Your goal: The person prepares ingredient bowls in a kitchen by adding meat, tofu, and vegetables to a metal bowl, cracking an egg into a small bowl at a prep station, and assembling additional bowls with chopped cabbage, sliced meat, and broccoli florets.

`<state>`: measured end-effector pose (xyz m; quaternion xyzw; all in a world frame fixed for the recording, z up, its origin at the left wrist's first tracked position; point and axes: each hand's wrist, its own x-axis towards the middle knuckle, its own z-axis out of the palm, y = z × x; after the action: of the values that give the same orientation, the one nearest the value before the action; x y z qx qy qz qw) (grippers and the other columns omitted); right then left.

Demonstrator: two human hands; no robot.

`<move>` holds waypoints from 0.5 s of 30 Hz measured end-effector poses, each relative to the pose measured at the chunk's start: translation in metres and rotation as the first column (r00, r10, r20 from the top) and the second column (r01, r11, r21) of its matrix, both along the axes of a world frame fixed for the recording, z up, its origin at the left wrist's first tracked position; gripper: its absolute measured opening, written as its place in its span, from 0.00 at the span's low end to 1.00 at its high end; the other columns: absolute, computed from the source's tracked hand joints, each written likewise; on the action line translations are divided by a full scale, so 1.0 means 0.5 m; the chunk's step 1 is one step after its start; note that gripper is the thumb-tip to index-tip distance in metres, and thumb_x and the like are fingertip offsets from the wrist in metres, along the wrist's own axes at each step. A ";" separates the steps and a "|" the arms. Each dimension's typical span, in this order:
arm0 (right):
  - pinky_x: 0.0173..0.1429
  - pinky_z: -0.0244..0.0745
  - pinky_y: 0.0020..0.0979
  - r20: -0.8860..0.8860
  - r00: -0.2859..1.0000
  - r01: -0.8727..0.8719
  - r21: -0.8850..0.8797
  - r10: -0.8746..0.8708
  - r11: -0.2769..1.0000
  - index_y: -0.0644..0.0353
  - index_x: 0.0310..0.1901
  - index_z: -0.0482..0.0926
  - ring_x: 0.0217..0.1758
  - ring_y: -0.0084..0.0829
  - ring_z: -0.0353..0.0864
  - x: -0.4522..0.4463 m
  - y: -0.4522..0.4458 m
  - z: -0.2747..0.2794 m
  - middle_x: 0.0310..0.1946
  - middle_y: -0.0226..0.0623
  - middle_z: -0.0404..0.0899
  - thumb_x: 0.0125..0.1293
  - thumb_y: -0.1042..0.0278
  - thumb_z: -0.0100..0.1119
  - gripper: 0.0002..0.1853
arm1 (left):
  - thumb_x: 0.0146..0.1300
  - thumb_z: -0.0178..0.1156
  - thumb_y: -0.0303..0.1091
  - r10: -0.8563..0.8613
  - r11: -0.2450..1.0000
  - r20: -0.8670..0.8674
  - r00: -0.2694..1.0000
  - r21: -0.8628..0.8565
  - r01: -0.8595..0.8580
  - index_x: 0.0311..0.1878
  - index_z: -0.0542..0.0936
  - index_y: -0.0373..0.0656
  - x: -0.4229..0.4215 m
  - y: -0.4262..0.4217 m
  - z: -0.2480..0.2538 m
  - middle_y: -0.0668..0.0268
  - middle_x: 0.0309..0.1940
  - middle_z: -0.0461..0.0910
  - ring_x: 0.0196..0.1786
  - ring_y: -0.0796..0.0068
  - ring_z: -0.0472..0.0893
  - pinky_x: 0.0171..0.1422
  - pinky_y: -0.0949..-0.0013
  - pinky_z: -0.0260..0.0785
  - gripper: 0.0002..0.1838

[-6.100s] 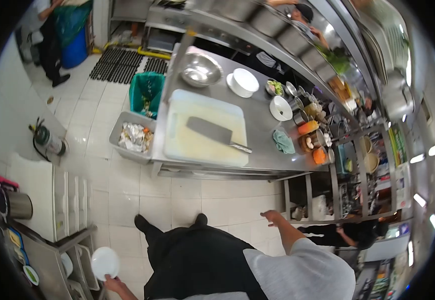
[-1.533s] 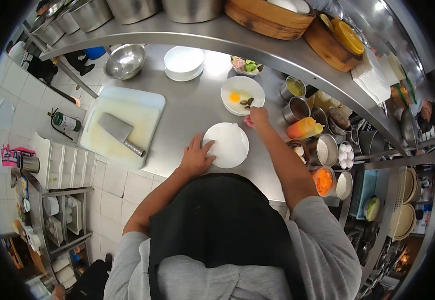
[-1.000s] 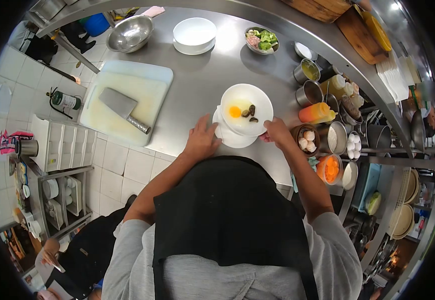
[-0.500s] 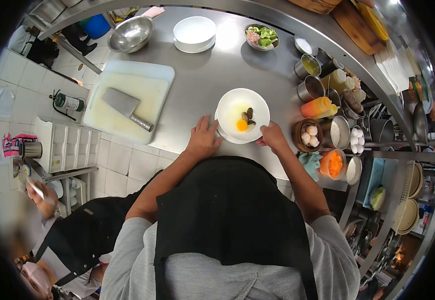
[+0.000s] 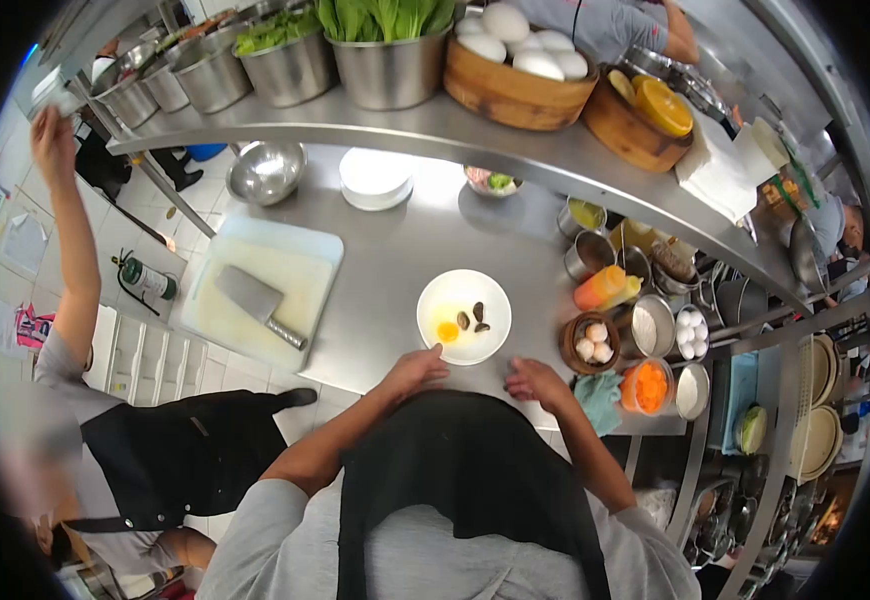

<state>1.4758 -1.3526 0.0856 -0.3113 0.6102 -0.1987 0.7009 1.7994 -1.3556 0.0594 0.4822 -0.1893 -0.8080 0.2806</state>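
A white bowl (image 5: 496, 347) sits upright on the steel worktop in front of me. In it lie a raw egg with an orange yolk (image 5: 448, 332) and several dark, glossy pieces (image 5: 479, 311) that I cannot identify. My left hand (image 5: 417, 372) is at the bowl's near left edge, fingers loosely stretched, one fingertip at or very close to the rim. To the near right of the bowl, my right hand (image 5: 535, 384) is apart from it, fingers loosely bent and holding nothing.
A cleaver (image 5: 251, 293) lies on the cutting board (image 5: 205, 325) at left. Sauce bottles (image 5: 599, 289), a mushroom basket (image 5: 577, 345) and a green cloth (image 5: 598, 402) stand at right. Overhead runs a loaded shelf (image 5: 395, 122). A co-worker's raised arm (image 5: 75, 235) is at left.
My right hand has let go of the bowl's rim and moved slightly away. The dark pieces have spread apart in the bowl. The view has tilted up, and the co-worker's arm has risen.
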 end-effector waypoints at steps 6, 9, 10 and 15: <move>0.48 0.82 0.35 0.005 0.998 0.062 -0.048 -0.062 0.997 0.62 0.62 0.72 0.41 0.34 0.85 -0.026 0.038 0.057 0.47 0.42 0.83 0.71 0.44 0.63 0.31 | 0.71 0.62 0.57 0.055 0.998 -0.091 0.994 0.014 -0.053 0.73 0.63 0.38 -0.068 -0.124 0.027 0.52 0.69 0.68 0.70 0.57 0.71 0.71 0.51 0.67 0.40; 0.49 0.82 0.36 -0.022 0.996 0.081 -0.129 -0.085 0.988 0.61 0.60 0.74 0.42 0.33 0.85 -0.060 0.056 0.051 0.45 0.41 0.83 0.71 0.46 0.63 0.28 | 0.71 0.62 0.58 0.080 0.997 -0.056 0.995 0.006 -0.080 0.75 0.61 0.38 -0.107 -0.203 0.018 0.52 0.71 0.66 0.72 0.56 0.69 0.73 0.51 0.65 0.42; 0.44 0.80 0.33 0.002 0.992 0.124 -0.142 -0.124 0.982 0.62 0.57 0.75 0.38 0.30 0.83 -0.067 0.064 0.060 0.43 0.38 0.83 0.72 0.47 0.62 0.26 | 0.70 0.62 0.59 0.105 0.995 -0.043 0.994 0.006 -0.105 0.75 0.60 0.37 -0.115 -0.235 0.009 0.52 0.72 0.66 0.72 0.55 0.69 0.74 0.52 0.65 0.43; 0.34 0.75 0.27 0.043 0.984 0.177 -0.174 -0.173 0.969 0.59 0.44 0.80 0.32 0.25 0.79 -0.128 0.115 0.055 0.33 0.31 0.81 0.73 0.54 0.60 0.15 | 0.67 0.63 0.61 -0.103 0.975 0.145 0.984 -0.180 0.129 0.83 0.51 0.56 -0.123 -0.278 0.053 0.64 0.80 0.55 0.73 0.55 0.65 0.71 0.41 0.64 0.48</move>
<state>1.4116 -1.2949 0.1129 -0.3148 0.6056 -0.3175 0.6583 1.7378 -1.4947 0.0861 0.4951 -0.3114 -0.7670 0.2637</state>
